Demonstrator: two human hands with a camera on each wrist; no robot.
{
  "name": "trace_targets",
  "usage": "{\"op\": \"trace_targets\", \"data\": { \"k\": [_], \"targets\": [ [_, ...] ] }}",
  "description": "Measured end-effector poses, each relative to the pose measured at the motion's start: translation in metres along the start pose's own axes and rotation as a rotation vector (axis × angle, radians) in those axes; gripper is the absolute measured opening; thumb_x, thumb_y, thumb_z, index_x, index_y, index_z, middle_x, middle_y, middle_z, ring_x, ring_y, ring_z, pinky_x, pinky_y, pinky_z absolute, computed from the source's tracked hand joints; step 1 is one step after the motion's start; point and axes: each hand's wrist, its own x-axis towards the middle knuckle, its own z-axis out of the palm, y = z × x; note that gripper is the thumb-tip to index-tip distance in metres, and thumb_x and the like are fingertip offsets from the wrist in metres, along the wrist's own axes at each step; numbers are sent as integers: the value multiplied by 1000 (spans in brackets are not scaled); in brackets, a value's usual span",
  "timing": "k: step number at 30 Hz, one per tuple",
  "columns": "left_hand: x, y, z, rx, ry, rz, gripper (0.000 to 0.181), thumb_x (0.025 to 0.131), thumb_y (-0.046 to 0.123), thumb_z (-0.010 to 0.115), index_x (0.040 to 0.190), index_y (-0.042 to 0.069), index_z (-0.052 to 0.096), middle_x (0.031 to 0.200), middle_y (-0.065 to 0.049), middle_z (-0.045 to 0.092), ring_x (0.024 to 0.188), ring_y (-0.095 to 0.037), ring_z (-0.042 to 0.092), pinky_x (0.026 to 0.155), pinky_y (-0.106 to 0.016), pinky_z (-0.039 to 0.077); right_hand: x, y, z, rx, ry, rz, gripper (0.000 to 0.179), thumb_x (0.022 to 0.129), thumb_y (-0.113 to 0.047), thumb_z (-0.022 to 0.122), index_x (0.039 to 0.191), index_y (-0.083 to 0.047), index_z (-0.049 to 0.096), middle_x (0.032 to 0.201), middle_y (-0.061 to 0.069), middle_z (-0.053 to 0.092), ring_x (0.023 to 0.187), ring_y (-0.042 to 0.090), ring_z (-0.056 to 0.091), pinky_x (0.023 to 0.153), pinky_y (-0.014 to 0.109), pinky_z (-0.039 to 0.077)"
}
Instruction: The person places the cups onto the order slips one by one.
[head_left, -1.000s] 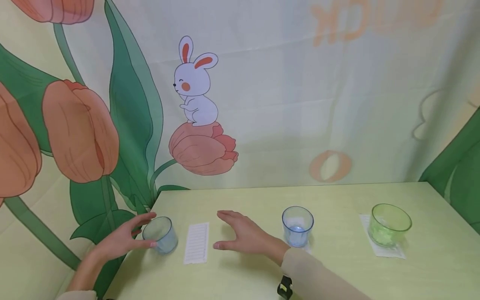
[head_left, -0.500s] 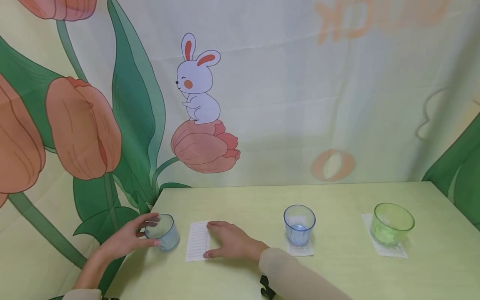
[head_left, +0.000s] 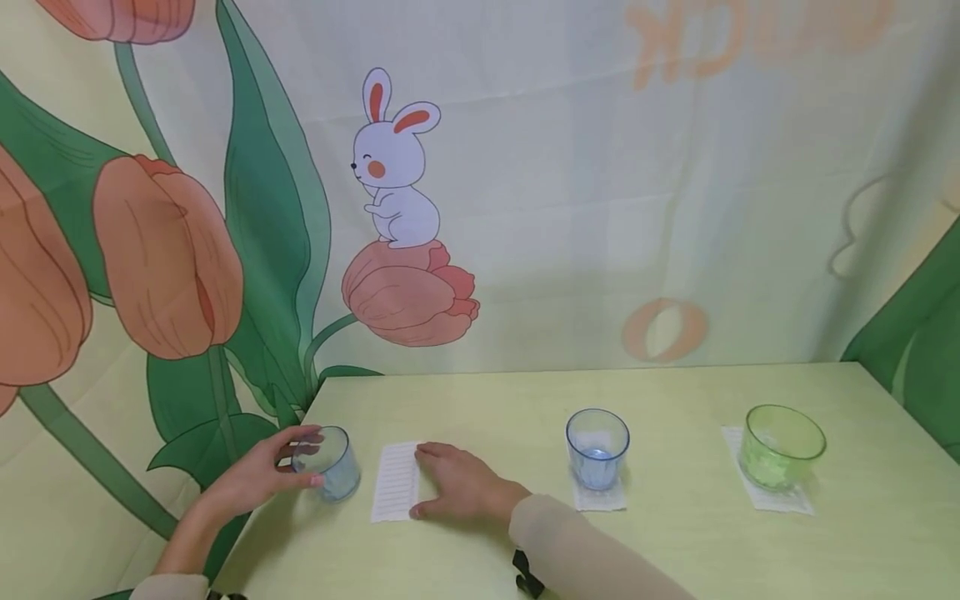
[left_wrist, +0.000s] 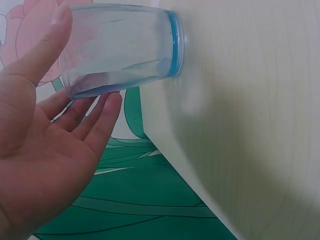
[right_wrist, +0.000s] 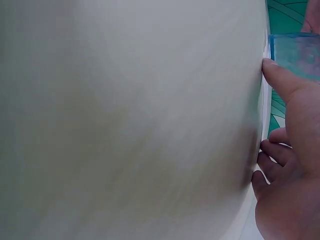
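At the left side of the table, my left hand point(head_left: 255, 471) holds a clear bluish glass point(head_left: 339, 471), thumb on the near side and fingers round the far side. The left wrist view shows the same glass point(left_wrist: 120, 50) with its blue base by the tabletop and the thumb and fingers about its rim end. To its right lies a white paper slip point(head_left: 394, 483) with printed lines. My right hand point(head_left: 465, 483) has its thumb and fingertips at the slip's right edge, down on the table. Its fingers point(right_wrist: 272, 150) look loosely bent in the right wrist view.
A blue glass point(head_left: 597, 454) stands on another paper slip point(head_left: 600, 498) right of centre. Further right, a green glass point(head_left: 780, 454) stands on a slip point(head_left: 787, 502). Behind the pale table point(head_left: 690, 550) hangs a printed curtain point(head_left: 555, 208) with tulips and a rabbit.
My right hand has moved left and down to the slip's right edge. The left hand has stayed by its glass, its thumb a little further along the side.
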Motion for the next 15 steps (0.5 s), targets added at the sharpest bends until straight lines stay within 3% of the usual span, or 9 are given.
{"op": "trace_targets", "data": {
  "k": [8,15],
  "targets": [
    [1,0,2,-9,2,-9,76,96,21,82,156,-3,42,152,-25,51,140,-46,50,96,-29,55,-1,1,-3,-50,-30,3,90,95,-59,73,161,-4,44,168,6,40,155,21,35,125,33,32],
    [1,2,0,-6,-11,-22,76,96,21,81,156,-4,41,152,-25,51,140,-46,50,94,-25,55,-1,-1,-4,-47,-35,2,91,95,-60,73,161,-5,43,168,5,40,155,19,35,124,32,32]
  ]
}}
